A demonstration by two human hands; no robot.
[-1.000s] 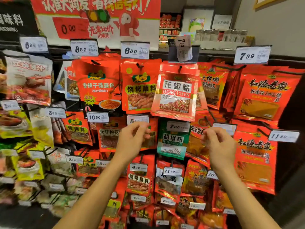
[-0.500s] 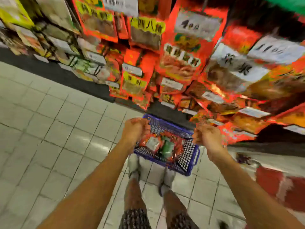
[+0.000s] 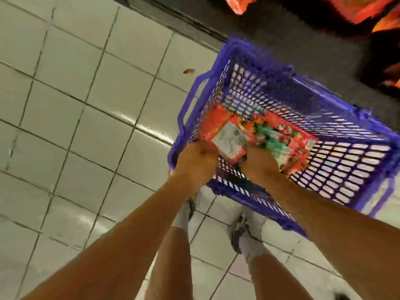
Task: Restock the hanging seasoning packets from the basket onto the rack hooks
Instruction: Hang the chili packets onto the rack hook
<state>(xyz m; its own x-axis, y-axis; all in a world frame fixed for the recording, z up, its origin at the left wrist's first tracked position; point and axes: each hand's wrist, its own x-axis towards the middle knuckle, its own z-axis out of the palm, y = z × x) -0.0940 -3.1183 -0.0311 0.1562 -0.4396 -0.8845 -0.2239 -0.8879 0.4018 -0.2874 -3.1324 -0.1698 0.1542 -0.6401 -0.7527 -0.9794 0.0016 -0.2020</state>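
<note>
Seasoning packets [image 3: 257,139] were seen lying in a loose heap on the bottom of the blue mesh basket [image 3: 337,152], which stood on the tiled floor [image 3: 71,118] just in front of the rack's dark base [image 3: 303,44]. Only blurred orange-red edges of the hanging stock [image 3: 355,9] were caught at the top of the view, so the hooks themselves were not shown.

The step in hand was judged to be the pick-up: both arms were stretched down into the near end of the basket. The left hand [image 3: 195,163] was bunched at the near-left corner, beside a red packet with a pale grey panel [image 3: 230,140]; whether that grip was clamped on the packet or merely touching it could not be told through the motion blur. The right hand [image 3: 260,164] was lowered against the red and green packets, and its fingers were hidden, so that grip's state could not be told either.

The next move was judged to call for one packet to be separated from the heap, held near its top hole, and lifted to a matching hook.

No brand, label or writing could be read; the packet faces were smeared by blur.
</note>
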